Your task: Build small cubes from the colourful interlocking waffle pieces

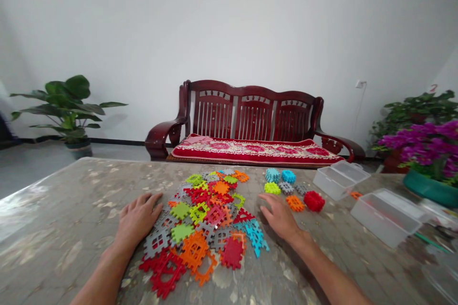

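A loose heap of flat plastic interlocking tiles (182,232) in red, orange, green, grey and blue spreads over the middle of the table. Some are solid squares, others are frames or triangles with toothed edges. My left hand (139,218) rests palm down at the heap's left side, fingers stretched out and holding nothing. On the right, my right hand (281,217) lies beside the blue tiles (255,233), its fingers apart and nothing in them. Beyond it stand small sorted stacks, among them a green stack (272,188), a red stack (314,201) and an orange stack (295,203).
Two clear plastic boxes (388,214) stand at the table's right, with an orange tile (356,195) between them. A pot of purple flowers (429,189) is at the far right. Behind the patterned table (71,228) is a wooden bench (252,112); a leafy plant (71,105) stands left.
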A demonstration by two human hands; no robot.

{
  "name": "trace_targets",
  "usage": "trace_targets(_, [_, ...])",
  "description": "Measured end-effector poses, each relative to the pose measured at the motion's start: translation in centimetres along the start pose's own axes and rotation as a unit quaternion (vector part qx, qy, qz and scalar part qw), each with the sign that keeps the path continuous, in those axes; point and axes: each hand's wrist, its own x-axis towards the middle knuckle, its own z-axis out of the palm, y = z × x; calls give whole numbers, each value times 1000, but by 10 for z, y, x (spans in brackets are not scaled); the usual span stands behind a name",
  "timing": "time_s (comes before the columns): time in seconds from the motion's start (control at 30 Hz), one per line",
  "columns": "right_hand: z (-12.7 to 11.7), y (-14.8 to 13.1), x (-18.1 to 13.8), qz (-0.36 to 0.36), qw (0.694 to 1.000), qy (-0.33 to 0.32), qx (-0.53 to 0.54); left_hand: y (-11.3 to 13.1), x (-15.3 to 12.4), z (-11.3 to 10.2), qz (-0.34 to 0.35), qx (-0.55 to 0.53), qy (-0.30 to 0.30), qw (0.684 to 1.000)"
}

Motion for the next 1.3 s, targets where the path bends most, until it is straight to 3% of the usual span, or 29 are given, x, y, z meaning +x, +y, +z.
trace_targets(0.17, [28,-31,61,-32,998,-47,-32,2,0,-2,-10,-2,-6,1000])
trace_targets(0.3, [45,-35,107,15,990,-71,-117,1,1,-1,-14,5,-15,1000])
trace_targets(0.4, [53,-33,122,24,984,-96,-149,-1,2,1,-13,1,-16,1000])
trace_targets(0.63, [52,-30,111,-15,980,-106,-169,-4,2,4,-9,3,-9,1000])
trace_targets(0.97, [37,-32,59,-60,977,-97,-182,0,0,0,-8,1,-10,1000])
trace_targets(1.13, [25,-33,45,-23,975,-93,-199,1,0,0,-10,1,-7,1000])
trace_targets(1.3, [16,-37,74,37,988,-52,-142,4,-1,-3,-13,-6,-7,1000])
